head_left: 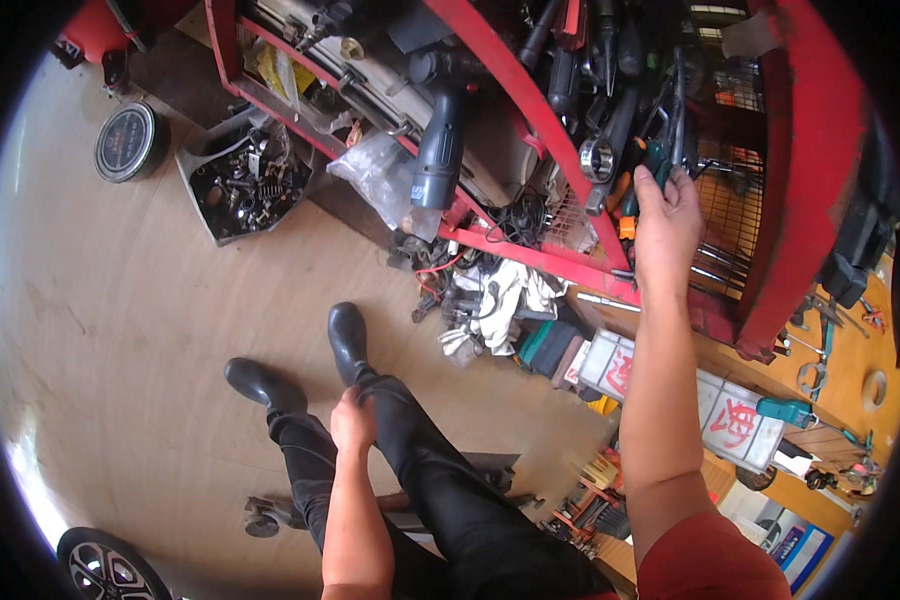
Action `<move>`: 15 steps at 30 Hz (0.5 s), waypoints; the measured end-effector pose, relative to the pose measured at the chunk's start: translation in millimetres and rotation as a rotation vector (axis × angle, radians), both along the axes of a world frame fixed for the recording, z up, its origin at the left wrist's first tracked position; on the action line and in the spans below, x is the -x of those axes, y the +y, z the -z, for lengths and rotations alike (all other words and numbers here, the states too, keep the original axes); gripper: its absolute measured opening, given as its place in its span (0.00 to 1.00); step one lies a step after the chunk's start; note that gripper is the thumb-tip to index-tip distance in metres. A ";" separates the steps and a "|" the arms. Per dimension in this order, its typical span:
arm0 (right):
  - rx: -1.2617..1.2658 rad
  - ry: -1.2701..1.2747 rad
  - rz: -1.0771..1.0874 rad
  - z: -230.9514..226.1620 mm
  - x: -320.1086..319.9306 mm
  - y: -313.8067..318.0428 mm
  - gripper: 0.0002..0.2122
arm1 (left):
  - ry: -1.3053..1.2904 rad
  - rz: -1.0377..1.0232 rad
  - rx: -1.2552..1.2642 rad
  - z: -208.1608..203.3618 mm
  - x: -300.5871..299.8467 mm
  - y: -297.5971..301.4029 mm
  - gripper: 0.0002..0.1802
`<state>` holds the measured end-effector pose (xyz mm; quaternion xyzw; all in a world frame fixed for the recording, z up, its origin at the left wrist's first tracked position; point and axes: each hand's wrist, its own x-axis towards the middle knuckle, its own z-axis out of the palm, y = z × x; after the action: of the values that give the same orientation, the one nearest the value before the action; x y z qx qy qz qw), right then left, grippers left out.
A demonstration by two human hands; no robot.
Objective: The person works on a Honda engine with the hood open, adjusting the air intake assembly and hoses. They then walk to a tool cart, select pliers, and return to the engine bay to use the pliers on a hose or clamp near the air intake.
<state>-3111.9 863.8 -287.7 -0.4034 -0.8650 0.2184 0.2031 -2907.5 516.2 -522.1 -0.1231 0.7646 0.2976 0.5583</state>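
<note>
My right hand (pixel 668 222) reaches into a red metal tool cart (pixel 560 110). Its fingers are curled and pressed in among packed hand tools, and I cannot make out which tool they grip. Beside it lie a ring-ended wrench (pixel 598 160), a green handle (pixel 654 158) and an orange-handled tool (pixel 618 190). My left hand (pixel 353 420) is low in front of my dark trousers, loosely closed, with nothing visible in it. Left of the tools, a dark cordless power tool (pixel 438 140) hangs at the cart's edge.
A tray of loose metal parts (pixel 250 180) and a round tin (pixel 130 142) stand on the floor at the left. White gloves (pixel 510 300) lie below the cart. A wooden bench with tools (pixel 855 350) is at the right, a car wheel (pixel 105 565) at lower left.
</note>
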 end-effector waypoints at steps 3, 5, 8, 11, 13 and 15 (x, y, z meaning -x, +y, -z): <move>-0.245 -0.154 -0.049 -8.4 -9.6 -17.0 0.24 | 0.011 -0.004 0.007 1.2 -2.1 -0.4 0.23; -0.166 -0.053 -0.032 -13.4 -13.4 -35.3 0.23 | 0.020 -0.012 0.003 2.4 -3.7 -0.8 0.23; -0.261 -0.001 -0.243 -19.2 -22.6 -74.1 0.19 | 0.034 -0.001 0.007 2.5 -4.4 0.6 0.23; -0.132 0.050 -0.512 -10.1 -40.1 -126.2 0.17 | 0.019 -0.004 0.011 -2.2 0.4 2.9 0.23; 0.150 0.017 -0.608 8.3 -58.2 -172.0 0.18 | 0.035 -0.005 0.001 -6.2 5.2 2.4 0.24; 0.347 -0.068 -0.661 39.3 -72.4 -214.7 0.18 | 0.039 -0.031 -0.068 -6.9 8.6 -1.8 0.21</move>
<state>-3039.5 649.1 -327.0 -0.1377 -0.9050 0.4019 0.0215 -2916.1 514.4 -515.2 -0.1103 0.7628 0.3344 0.5423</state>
